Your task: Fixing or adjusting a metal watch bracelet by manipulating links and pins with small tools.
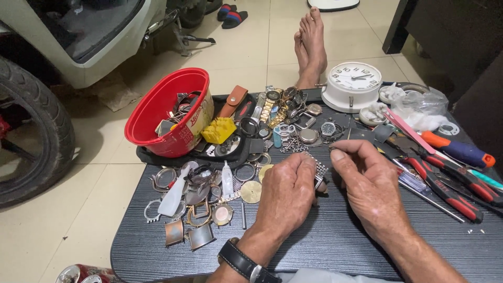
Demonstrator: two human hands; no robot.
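Observation:
My left hand point(285, 191) rests fisted on the dark board point(325, 246), pressing down a silver mesh watch band point(317, 166) whose end shows past the knuckles. A black-strapped watch sits on that wrist. My right hand point(367, 181) hovers just right of it, thumb and forefinger pinched together near the band's end; whatever they pinch is too small to make out. Loose watch cases, rings and a round brass disc point(251, 192) lie to the left of my left hand.
A tipped red bucket point(167, 107) of parts lies at the back left beside a yellow block point(219, 130) and a heap of wristwatches point(280, 105). A white clock point(352, 84) stands behind. Red-handled pliers and screwdrivers point(450, 178) lie right. Bare feet and a scooter wheel are beyond.

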